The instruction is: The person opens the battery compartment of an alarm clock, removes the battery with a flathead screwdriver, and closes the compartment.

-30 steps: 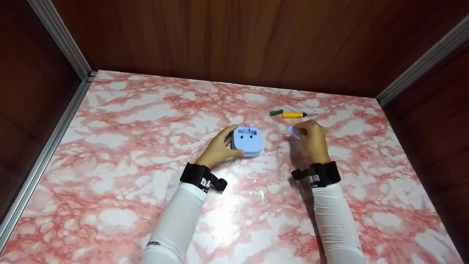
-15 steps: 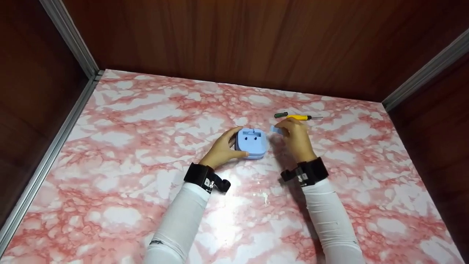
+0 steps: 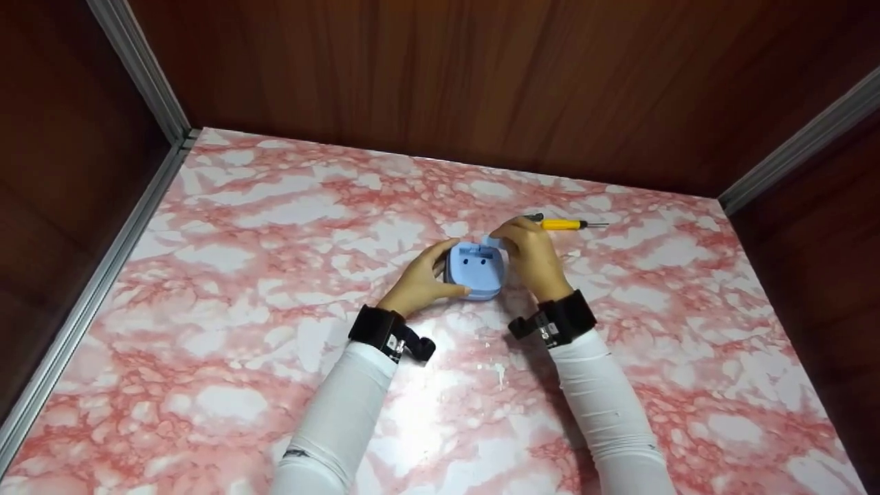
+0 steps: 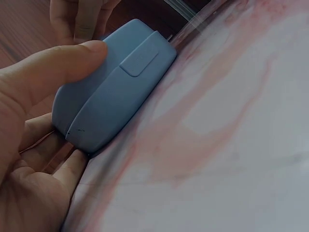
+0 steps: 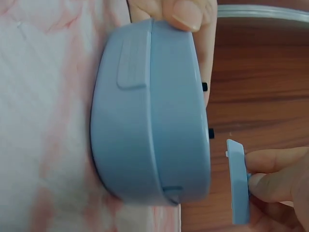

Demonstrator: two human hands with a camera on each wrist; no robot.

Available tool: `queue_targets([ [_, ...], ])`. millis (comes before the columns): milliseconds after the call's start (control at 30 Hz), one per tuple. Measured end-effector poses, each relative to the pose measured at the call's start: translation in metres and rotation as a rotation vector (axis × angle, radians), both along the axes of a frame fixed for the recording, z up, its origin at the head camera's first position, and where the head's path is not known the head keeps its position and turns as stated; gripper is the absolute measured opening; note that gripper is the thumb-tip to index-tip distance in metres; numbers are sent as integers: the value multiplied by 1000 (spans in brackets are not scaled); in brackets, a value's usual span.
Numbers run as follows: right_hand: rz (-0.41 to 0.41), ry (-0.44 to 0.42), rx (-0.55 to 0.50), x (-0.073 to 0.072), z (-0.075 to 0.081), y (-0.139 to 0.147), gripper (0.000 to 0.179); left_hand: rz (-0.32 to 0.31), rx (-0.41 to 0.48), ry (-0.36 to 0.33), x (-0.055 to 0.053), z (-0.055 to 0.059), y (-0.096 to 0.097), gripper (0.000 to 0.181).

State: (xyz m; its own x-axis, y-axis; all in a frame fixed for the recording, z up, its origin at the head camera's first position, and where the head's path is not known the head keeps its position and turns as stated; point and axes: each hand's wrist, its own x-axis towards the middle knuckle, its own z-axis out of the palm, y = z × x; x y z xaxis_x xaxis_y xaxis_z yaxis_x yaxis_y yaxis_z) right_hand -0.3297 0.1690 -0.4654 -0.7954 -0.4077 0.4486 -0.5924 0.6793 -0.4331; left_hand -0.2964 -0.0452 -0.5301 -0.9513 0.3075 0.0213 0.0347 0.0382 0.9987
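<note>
A light blue, rounded-square plastic case (image 3: 478, 278) sits on the table with an open rectangular recess and two black pegs on its top face. My left hand (image 3: 426, 280) grips its left side, thumb over the near edge and fingers around the far side. In the left wrist view the thumb (image 4: 72, 60) presses on the upper face. My right hand (image 3: 533, 251) pinches a small flat light blue cover (image 5: 239, 181) between thumb and fingers. That cover is held just above the case's far right corner, apart from it in the right wrist view.
Behind my right hand lies a yellow-handled screwdriver (image 3: 562, 225) with its shaft pointing right. Beside it is a small dark green cylinder (image 3: 534, 217), partly hidden by the hand. Dark wood panels (image 3: 440, 82) enclose the pink-and-white marbled table (image 3: 275, 275).
My right hand has moved left with the cover, from beside the screwdriver to the case's recess. My left hand keeps its grip on the case; the head view has shifted slightly.
</note>
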Motion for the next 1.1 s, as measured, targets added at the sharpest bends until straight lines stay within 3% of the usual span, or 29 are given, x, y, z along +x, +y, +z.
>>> queue_targets([
  [267,90,41,-14,-3,-6,-9,24,-10,4,-14,0,0,-1,97],
  [633,119,0,-45,-5,-11,-18,24,-17,19,-23,0,-1,-1,95],
  [1100,161,8,-51,-6,-18,-21,23,-12,42,-29,0,-1,-1,96],
])
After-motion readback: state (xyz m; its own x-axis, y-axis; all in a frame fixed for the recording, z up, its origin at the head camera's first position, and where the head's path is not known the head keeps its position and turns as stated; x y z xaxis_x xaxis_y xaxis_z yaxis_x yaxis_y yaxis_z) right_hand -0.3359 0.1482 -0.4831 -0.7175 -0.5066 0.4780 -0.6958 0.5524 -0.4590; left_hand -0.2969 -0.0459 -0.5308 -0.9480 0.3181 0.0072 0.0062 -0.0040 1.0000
